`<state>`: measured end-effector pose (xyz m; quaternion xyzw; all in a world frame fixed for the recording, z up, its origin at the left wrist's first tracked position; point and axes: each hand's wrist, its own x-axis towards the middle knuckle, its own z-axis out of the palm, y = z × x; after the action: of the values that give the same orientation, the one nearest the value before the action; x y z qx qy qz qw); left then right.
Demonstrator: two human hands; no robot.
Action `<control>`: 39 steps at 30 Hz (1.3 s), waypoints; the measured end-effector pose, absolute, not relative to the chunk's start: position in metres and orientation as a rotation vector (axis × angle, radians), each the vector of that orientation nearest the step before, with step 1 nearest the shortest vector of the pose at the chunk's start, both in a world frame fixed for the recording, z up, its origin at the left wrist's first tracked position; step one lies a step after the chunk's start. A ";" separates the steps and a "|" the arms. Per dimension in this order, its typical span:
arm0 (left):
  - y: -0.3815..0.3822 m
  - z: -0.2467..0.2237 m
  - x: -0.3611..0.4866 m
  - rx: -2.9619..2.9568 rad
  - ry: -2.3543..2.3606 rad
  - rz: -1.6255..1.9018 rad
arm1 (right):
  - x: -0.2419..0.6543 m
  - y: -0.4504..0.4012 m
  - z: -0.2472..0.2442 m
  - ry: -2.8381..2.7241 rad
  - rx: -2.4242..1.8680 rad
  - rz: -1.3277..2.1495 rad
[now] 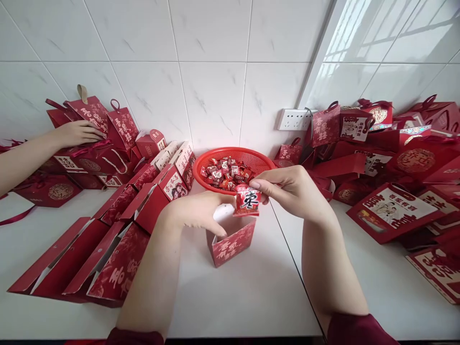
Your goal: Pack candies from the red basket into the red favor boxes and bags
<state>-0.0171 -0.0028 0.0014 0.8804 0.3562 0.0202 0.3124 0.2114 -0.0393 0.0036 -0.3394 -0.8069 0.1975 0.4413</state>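
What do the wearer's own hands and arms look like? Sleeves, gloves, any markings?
Left hand and right hand are both bare, no gloves. No watch or bracelet on either wrist, no markings or cables visible. Part of the left hand is hidden, so rings there can't be ruled out. Dark maroon sleeves, left cuff and right cuff, leave the forearms uncovered.

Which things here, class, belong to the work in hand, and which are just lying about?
In hand:
- packet, in the right hand
- box beneath
- sweets
- basket
- probably the left row of boxes

Lying about, apparently:
- right-hand pile
- ribbon, far left
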 end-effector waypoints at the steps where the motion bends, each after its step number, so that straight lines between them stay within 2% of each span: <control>1: -0.004 0.001 -0.016 2.301 0.926 0.054 | 0.211 -0.040 0.003 -2.041 -0.805 0.505; 8: -0.006 0.002 -0.015 2.167 0.895 0.101 | 0.202 -0.035 -0.001 -2.251 -0.698 0.583; 12: -0.005 0.004 -0.015 2.266 0.967 0.022 | 0.205 -0.032 -0.003 -2.394 -0.884 0.529; 19: -0.007 0.011 -0.011 2.419 0.952 -0.046 | 0.206 -0.035 -0.004 -2.415 -0.939 0.509; 26: -0.054 0.010 0.006 2.541 1.088 0.021 | 0.217 -0.045 0.002 -2.444 -0.977 0.409; 31: -0.071 0.008 0.013 2.607 0.901 0.057 | 0.232 -0.057 0.012 -2.381 -0.996 0.421; 35: -0.068 0.006 0.016 2.609 0.823 -0.034 | 0.246 -0.057 0.012 -2.289 -1.099 0.381; 39: -0.067 0.005 0.015 2.631 0.850 0.017 | 0.259 -0.043 0.004 -2.192 -1.335 0.368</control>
<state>0.0150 -0.0667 0.0046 0.9347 0.3021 0.0062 0.1874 0.2589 -0.0431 0.0040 -0.4958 -0.8137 0.1365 0.2710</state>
